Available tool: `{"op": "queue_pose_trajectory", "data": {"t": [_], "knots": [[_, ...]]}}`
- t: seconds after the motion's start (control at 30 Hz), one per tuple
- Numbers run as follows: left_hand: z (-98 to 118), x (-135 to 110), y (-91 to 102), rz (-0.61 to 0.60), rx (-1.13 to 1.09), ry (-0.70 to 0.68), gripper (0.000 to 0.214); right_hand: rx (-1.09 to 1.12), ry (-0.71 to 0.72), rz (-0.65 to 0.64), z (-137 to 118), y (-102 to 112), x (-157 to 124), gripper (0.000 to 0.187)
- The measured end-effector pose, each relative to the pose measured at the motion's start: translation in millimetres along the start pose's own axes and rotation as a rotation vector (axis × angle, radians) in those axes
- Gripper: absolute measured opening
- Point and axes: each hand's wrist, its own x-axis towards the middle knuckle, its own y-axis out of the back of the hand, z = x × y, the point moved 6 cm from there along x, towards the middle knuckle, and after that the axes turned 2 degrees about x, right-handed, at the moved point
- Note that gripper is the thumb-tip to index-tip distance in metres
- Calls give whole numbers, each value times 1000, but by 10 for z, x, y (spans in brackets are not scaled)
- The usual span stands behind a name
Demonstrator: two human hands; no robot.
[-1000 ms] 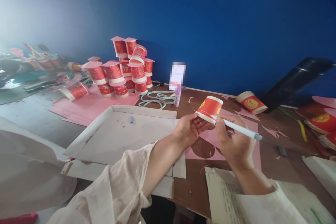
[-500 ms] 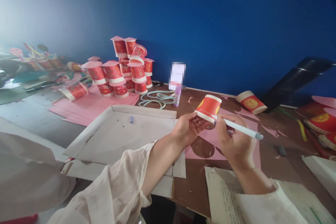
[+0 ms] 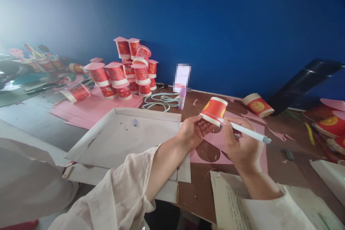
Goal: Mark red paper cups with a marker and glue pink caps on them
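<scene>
A red paper cup [image 3: 215,109] with gold motifs and white edges is held tilted, its wide rim downward, by my left hand [image 3: 194,131]. Those fingers lie under and around the rim. My right hand [image 3: 244,147] is closed on a white marker pen [image 3: 249,132], whose dark tip is close to the lower rim of the cup; whether it touches I cannot tell. Beneath both hands lies pink paper [image 3: 215,143] with round holes cut from it.
Red cups with pink paper discs [image 3: 115,72] stand stacked at the back left. A shallow white box lid [image 3: 151,115] lies left, with a small blue cap [image 3: 135,122] inside. More cups [image 3: 258,105] and a black bottle [image 3: 302,82] are right. Printed papers [image 3: 225,196] lie in front.
Almost nothing differs. The marker's rear end has shifted very slightly, while the cup and my left hand keep their place.
</scene>
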Motion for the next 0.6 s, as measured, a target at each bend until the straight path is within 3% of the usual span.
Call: {"op": "queue_pose_trajectory", "data": {"t": [0.47, 0.6], "knots": [[-1, 41, 33, 0, -1, -13, 19, 3, -14, 3, 37, -8, -24, 20], [2, 62, 50, 9, -44, -35, 18, 142, -148, 35, 72, 17, -5, 23]]}}
